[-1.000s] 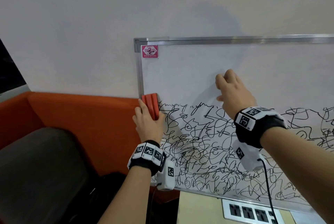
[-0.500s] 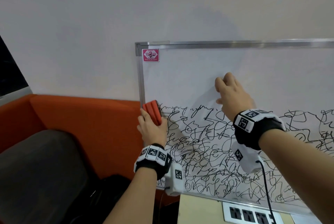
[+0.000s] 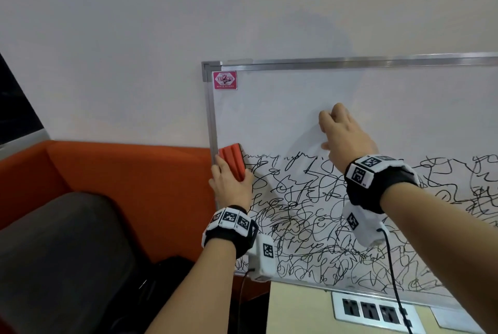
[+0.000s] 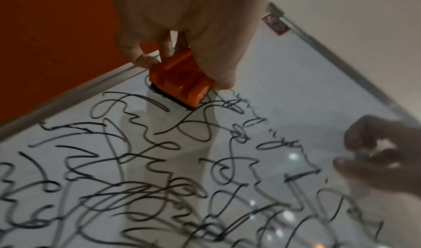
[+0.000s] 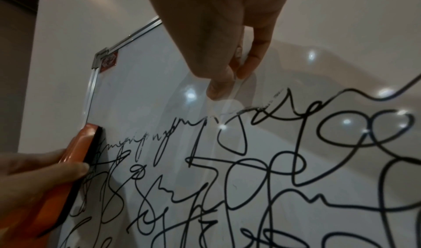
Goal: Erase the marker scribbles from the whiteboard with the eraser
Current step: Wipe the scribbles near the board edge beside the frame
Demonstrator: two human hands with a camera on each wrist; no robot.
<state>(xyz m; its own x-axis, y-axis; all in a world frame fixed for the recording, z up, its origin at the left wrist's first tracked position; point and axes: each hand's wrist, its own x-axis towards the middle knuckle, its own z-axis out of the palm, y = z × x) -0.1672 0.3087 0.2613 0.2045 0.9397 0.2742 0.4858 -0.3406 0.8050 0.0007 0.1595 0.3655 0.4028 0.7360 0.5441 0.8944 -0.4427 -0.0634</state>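
The whiteboard [image 3: 377, 107] leans against the wall; its upper part is clean and black marker scribbles [image 3: 323, 212] fill the lower half. My left hand [image 3: 230, 185] grips the orange eraser [image 3: 231, 161] and holds it flat against the board at the left frame, at the top of the scribbles. In the left wrist view the eraser [image 4: 180, 82] shows its dark felt on the board, under the left hand [image 4: 182, 27]. My right hand [image 3: 342, 134] holds nothing and rests its fingertips [image 5: 218, 88] on the clean area just above the scribbles.
An orange sofa [image 3: 121, 172] with a dark cushion [image 3: 54, 253] and a black bag [image 3: 167, 274] lies to the left of the board. Below the board a wooden tabletop [image 3: 296, 312] carries a socket panel [image 3: 374, 309]. A red sticker [image 3: 225, 79] marks the board's top-left corner.
The left hand has shifted the eraser slightly at the board's left edge and tilted it a little. The right hand stays in place on the board. The scribbles look the same.
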